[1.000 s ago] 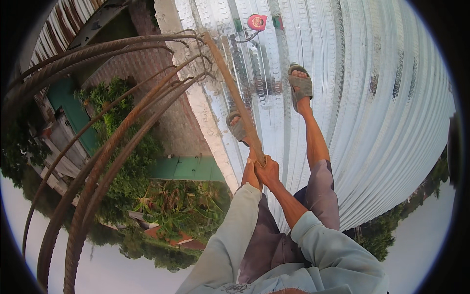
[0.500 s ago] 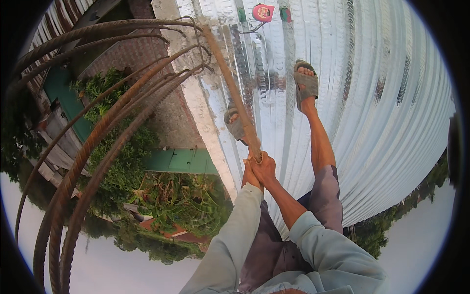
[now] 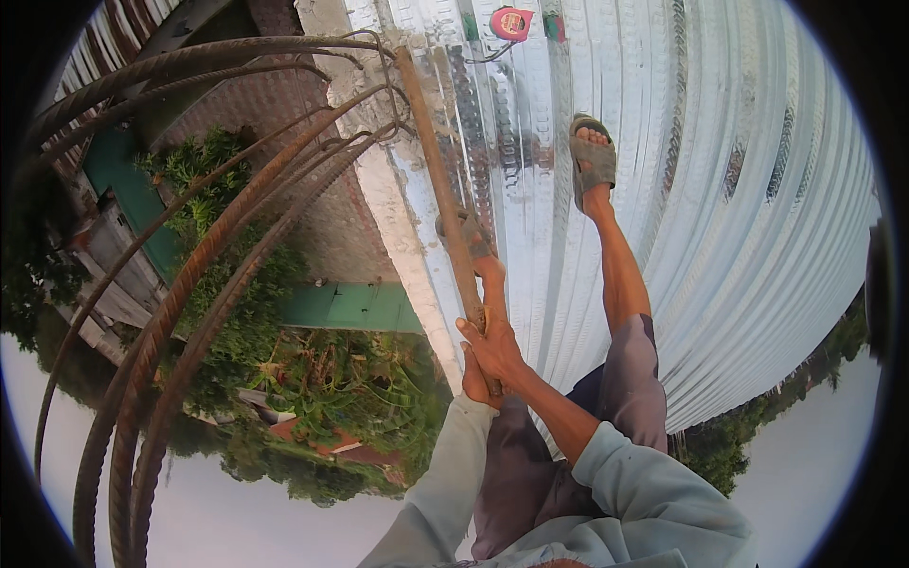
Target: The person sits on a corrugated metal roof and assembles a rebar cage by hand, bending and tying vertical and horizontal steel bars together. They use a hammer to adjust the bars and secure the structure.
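Note:
A long rust-brown bar slopes from the bent tops of the rebars down to my hands. Its far end rests by a thin wire tie or stirrup at the rebars; whether it is hooked on there I cannot tell. My right hand is closed round the bar near its lower end, thumb sticking out to the left. Just below, my left hand grips the bar's end, its fingers partly hidden. Several rusty ribbed rebars curve away on the left.
I stand in sandals on a corrugated metal roof. A rough concrete ledge runs along its left edge, with a drop to a paved yard and plants. A pink tape measure lies ahead on the roof.
Both hands have come back toward my body and slightly left with the bar's near end. The bar stands steeper in view, and more of its lower end shows between my hands.

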Demonstrator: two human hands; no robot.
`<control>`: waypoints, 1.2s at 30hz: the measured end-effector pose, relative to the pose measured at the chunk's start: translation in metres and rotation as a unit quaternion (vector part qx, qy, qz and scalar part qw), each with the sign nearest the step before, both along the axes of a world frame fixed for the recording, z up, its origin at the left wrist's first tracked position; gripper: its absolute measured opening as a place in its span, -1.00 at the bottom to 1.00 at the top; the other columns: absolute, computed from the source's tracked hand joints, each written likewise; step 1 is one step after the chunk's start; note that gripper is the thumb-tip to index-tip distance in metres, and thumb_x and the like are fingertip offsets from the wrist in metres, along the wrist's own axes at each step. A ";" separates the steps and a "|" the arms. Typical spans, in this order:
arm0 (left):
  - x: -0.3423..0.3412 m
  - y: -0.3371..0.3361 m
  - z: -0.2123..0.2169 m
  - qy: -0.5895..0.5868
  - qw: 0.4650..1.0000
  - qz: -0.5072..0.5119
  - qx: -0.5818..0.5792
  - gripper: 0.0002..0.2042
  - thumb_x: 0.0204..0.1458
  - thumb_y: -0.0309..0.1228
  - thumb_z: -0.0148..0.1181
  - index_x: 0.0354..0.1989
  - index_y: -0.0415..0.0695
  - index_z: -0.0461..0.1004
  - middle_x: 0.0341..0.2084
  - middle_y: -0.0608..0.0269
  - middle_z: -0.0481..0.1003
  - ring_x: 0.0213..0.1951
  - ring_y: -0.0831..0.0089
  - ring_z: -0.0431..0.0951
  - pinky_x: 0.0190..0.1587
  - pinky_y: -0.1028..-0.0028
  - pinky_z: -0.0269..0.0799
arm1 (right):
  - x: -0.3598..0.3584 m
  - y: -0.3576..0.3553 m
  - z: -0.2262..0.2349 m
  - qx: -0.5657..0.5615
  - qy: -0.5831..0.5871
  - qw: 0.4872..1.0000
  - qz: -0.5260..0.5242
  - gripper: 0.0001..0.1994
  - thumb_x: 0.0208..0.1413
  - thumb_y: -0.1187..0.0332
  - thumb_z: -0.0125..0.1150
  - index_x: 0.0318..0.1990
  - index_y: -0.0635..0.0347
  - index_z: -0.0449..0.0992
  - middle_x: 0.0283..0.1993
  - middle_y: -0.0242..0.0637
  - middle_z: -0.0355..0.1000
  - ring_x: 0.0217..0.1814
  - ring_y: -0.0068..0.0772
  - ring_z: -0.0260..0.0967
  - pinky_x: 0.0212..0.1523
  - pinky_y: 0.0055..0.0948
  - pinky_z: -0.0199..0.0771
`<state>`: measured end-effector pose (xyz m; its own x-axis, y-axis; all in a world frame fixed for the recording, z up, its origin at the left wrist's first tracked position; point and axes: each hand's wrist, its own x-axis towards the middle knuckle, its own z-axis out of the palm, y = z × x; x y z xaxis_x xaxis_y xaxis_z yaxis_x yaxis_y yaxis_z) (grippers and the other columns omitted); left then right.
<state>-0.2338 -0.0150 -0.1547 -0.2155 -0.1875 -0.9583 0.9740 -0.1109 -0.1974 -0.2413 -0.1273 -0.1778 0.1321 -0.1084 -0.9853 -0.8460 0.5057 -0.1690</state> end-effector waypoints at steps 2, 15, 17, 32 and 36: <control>0.021 -0.024 0.033 -0.038 0.999 0.008 0.030 -0.36 0.20 0.39 -0.38 0.17 0.18 0.27 -0.54 0.30 0.41 -0.69 0.43 0.32 -0.68 0.39 0.24 | -0.003 0.005 -0.002 0.055 -0.020 0.998 -0.031 -0.49 0.16 -0.05 0.24 0.06 0.17 0.44 -0.22 -0.06 0.53 -0.20 0.03 0.52 -0.07 -0.13 0.45; 0.058 -0.059 0.094 -0.110 0.980 -0.140 0.091 -0.35 0.21 0.38 -0.39 -0.04 0.06 0.37 -0.68 0.36 0.37 -0.77 0.51 0.29 -0.76 0.51 0.07 | 0.050 -0.036 0.055 0.130 0.018 0.982 -0.132 -0.58 0.09 0.16 0.32 -0.12 0.43 0.56 -0.44 -0.07 0.54 -0.40 -0.17 0.52 -0.33 -0.18 0.48; 0.060 -0.068 0.097 -0.104 0.982 -0.127 0.092 -0.35 0.22 0.37 -0.39 -0.10 0.05 0.39 -0.70 0.36 0.37 -0.77 0.50 0.29 -0.77 0.50 0.06 | 0.053 -0.037 0.054 0.093 0.033 0.994 -0.049 -0.57 0.09 0.15 0.29 -0.11 0.44 0.57 -0.40 -0.01 0.56 -0.36 -0.10 0.56 -0.31 -0.15 0.49; 0.085 -0.136 0.137 -0.031 0.979 -0.118 0.162 -0.29 0.15 0.46 -0.47 -0.27 0.07 0.39 -0.78 0.37 0.29 -0.81 0.50 0.22 -0.78 0.50 0.04 | 0.065 -0.050 0.062 0.045 0.062 0.997 0.023 -0.64 -0.06 0.31 0.35 -0.24 0.53 0.56 -0.33 0.12 0.56 -0.28 -0.09 0.60 -0.31 -0.20 0.53; 0.104 -0.151 0.150 -0.014 0.973 -0.140 0.184 -0.31 0.14 0.46 -0.48 -0.31 0.08 0.34 -0.79 0.37 0.27 -0.81 0.49 0.20 -0.78 0.51 0.02 | 0.090 -0.073 0.086 0.002 0.052 0.998 -0.030 -0.70 -0.05 0.36 0.35 -0.38 0.57 0.55 -0.47 0.09 0.53 -0.41 -0.14 0.58 -0.42 -0.22 0.50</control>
